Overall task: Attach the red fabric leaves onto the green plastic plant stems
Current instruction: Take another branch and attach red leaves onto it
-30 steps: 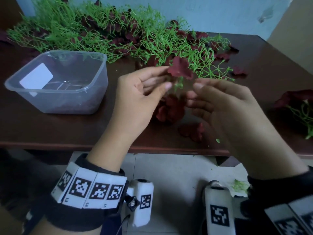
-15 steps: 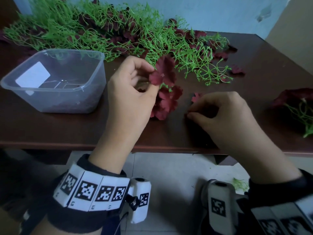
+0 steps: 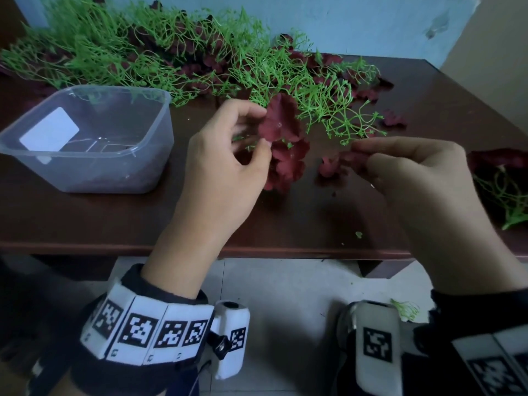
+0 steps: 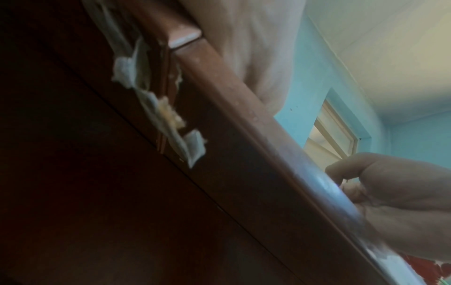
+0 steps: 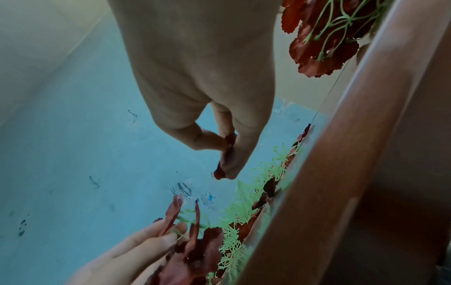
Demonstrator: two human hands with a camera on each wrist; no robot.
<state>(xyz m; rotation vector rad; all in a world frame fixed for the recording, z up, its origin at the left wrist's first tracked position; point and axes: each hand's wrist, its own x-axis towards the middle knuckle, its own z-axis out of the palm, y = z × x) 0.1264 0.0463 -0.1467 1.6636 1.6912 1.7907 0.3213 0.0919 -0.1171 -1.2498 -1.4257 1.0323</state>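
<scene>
both hands are up off the table (image 3: 85,218): left hand (image 3: 225,170) pinches the leafed stem (image 3: 281,121), right hand (image 3: 414,172), down at the tabletop half a second ago, now pinches a loose red leaf (image 3: 354,158) beside it, ready for fitting.

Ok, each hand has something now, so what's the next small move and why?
Probably bring the right hand across to the left hand: its grip pinches a loose red leaf, while the left holds a partly leafed stem, and the two are apart.
</scene>
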